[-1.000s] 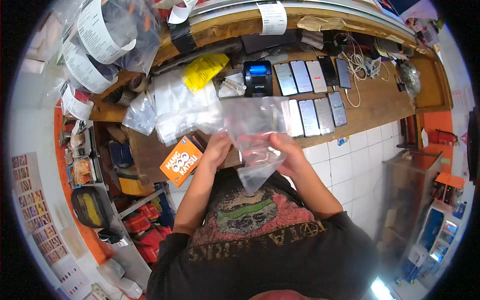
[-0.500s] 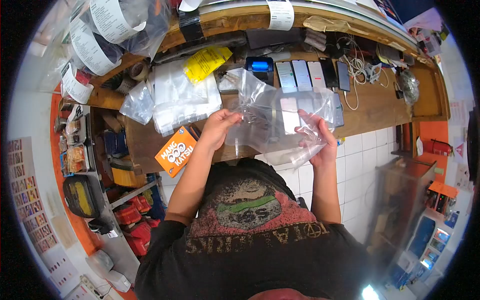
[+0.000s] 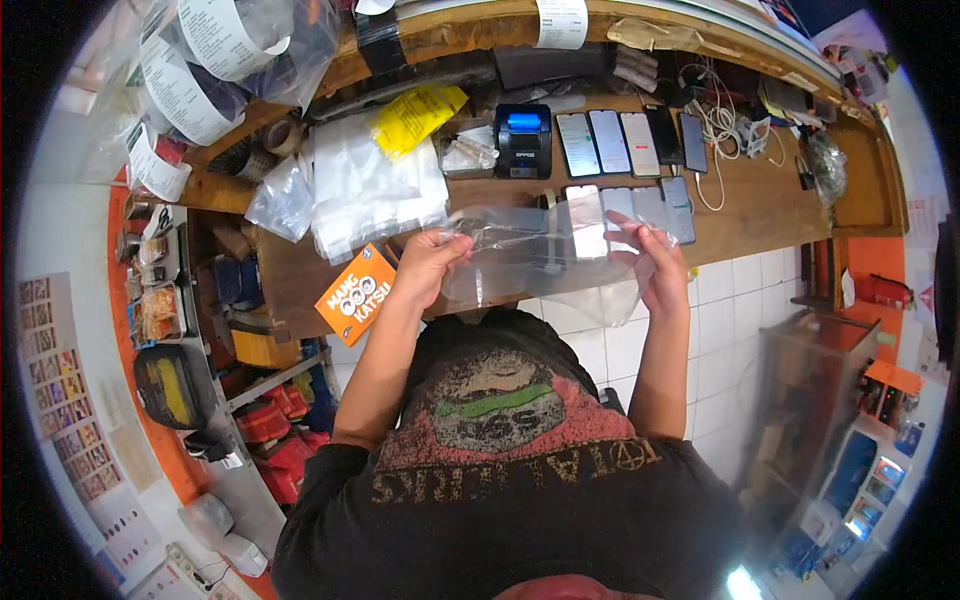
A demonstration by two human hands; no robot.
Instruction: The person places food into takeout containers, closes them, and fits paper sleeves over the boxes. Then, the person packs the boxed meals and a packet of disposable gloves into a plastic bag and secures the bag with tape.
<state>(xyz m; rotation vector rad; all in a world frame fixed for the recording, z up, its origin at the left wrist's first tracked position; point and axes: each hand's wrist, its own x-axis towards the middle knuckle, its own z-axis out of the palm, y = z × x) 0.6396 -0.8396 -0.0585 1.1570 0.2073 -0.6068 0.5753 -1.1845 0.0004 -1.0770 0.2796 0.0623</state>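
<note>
A clear plastic bag [image 3: 515,262] is stretched sideways between my hands, above the front of the wooden desk. My left hand [image 3: 432,266] pinches its left end between thumb and fingers. At the other end, my right hand [image 3: 657,270] grips the film with bent fingers, partly seen through the plastic. Phones lying on the desk show through the bag, among them a light one [image 3: 585,222]. An orange box [image 3: 357,295] lettered "MANG KATSU" lies beside my left forearm.
Stacked clear bags [image 3: 375,195] lie at the left under a yellow packet [image 3: 418,120]. Behind the bag stand a black receipt printer [image 3: 523,142] and a row of phones [image 3: 607,141]. White cables [image 3: 712,130] tangle at the right. Paper slips hang above.
The bag has dropped lower and flattened, uncovering the printer. My right hand has moved slightly right, and its crumpled end of the bag has spread out.
</note>
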